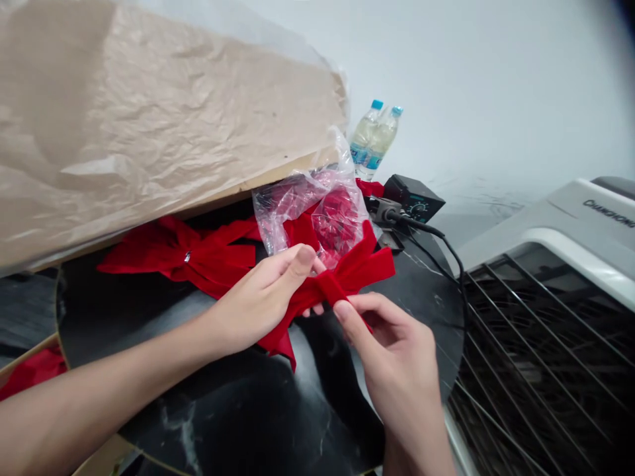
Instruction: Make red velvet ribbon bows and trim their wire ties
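Between my two hands a red velvet bow (364, 268) is held above a round black table (238, 403). My left hand (270, 291) is closed around the bow near its middle, thumb pointing up and right. With thumb and fingers, my right hand (391, 344) pinches a red strip that crosses the bow's centre. Behind my left hand lies another red bow (223, 261) with a small shiny clasp at its knot. A clear plastic bag (337, 218) with red pieces inside sits just beyond the held bow. Some of my left fingers are hidden by the fabric.
A large plastic-wrapped brown carton (198, 112) rises behind the table. Two bottles (374, 139) with blue caps stand by the wall, near a small black control box (414, 198) with a cable (436, 233). At right is a grille-fronted appliance (536, 337). A box with red fabric (34, 370) is lower left.
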A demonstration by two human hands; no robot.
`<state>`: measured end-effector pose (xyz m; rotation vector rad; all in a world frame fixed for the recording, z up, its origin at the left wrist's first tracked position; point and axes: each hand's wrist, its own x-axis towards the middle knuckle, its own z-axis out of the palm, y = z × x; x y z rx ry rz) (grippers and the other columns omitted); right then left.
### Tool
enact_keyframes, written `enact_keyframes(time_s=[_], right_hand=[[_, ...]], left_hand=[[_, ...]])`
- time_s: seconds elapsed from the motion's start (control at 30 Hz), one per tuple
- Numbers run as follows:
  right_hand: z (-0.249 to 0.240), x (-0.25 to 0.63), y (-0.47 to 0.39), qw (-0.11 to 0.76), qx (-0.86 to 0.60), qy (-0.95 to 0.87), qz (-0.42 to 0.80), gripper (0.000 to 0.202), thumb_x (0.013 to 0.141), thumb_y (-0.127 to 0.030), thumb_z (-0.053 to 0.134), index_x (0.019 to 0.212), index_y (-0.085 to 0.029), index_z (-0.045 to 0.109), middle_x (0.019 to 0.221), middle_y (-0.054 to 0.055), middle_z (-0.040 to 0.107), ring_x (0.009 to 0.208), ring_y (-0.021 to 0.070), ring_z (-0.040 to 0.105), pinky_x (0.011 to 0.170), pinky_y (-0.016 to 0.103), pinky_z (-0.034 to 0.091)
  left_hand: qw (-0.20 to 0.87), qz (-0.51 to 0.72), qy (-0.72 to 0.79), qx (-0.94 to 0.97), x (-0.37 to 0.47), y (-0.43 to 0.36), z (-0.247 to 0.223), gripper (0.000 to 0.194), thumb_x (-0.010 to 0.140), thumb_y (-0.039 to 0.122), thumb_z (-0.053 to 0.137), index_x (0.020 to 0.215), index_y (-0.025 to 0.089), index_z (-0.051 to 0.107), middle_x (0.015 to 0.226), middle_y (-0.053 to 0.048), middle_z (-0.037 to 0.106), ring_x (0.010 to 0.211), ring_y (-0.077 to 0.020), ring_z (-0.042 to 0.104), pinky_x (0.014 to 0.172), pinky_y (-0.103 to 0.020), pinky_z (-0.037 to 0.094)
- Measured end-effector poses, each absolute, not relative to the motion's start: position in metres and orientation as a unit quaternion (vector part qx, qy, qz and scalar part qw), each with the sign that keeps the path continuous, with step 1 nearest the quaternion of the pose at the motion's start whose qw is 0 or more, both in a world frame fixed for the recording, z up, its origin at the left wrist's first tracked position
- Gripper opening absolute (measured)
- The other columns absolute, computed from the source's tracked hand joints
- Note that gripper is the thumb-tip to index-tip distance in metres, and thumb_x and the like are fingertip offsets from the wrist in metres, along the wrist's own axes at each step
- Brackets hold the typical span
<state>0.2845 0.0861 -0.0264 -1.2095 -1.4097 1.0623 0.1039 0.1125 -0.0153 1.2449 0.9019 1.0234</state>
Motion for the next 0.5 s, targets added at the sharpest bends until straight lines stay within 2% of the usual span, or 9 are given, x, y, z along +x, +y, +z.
enact_keyframes(time_s=[0.17, 0.3, 0.5], right_hand=[[-0.027, 0.2824, 0.0883, 0.486, -0.491, -0.568, 0.448, 0.018, 0.089, -0.038, 0.078, 0.085, -0.02, 0.078, 0.078, 0.004, 0.075, 0.073, 0.0168, 0.071, 0.072, 0.028, 0.061], [-0.0289, 0.2816, 0.0882, 0.503, -0.498, -0.555, 0.437, 0.016, 0.087, -0.037, 0.08, 0.085, -0.021, 0.08, 0.077, 0.003, 0.075, 0.069, 0.0156, 0.069, 0.068, 0.027, 0.061], [-0.0329, 0.2775, 0.0848, 0.543, -0.512, -0.511, 0.427, 0.015, 0.082, -0.036, 0.084, 0.088, -0.022, 0.082, 0.076, 0.003, 0.075, 0.06, 0.0134, 0.067, 0.055, 0.024, 0.058]], left_hand=[[0.586, 0.401, 0.415, 0.57, 0.1038, 0.11, -0.0096, 0.025, 0.09, 0.036, 0.076, 0.092, 0.021, 0.057, 0.079, 0.002, 0.071, 0.076, -0.0144, 0.065, 0.072, -0.025, 0.05], [0.598, 0.415, 0.406, 0.553, 0.1051, 0.1112, -0.0119, 0.02, 0.094, 0.028, 0.071, 0.086, 0.02, 0.055, 0.077, 0.003, 0.07, 0.072, -0.0111, 0.063, 0.07, -0.022, 0.051], [0.592, 0.471, 0.397, 0.52, 0.1085, 0.1118, -0.0108, 0.021, 0.091, 0.021, 0.075, 0.084, 0.019, 0.055, 0.072, 0.006, 0.071, 0.065, -0.0079, 0.065, 0.063, -0.017, 0.051]])
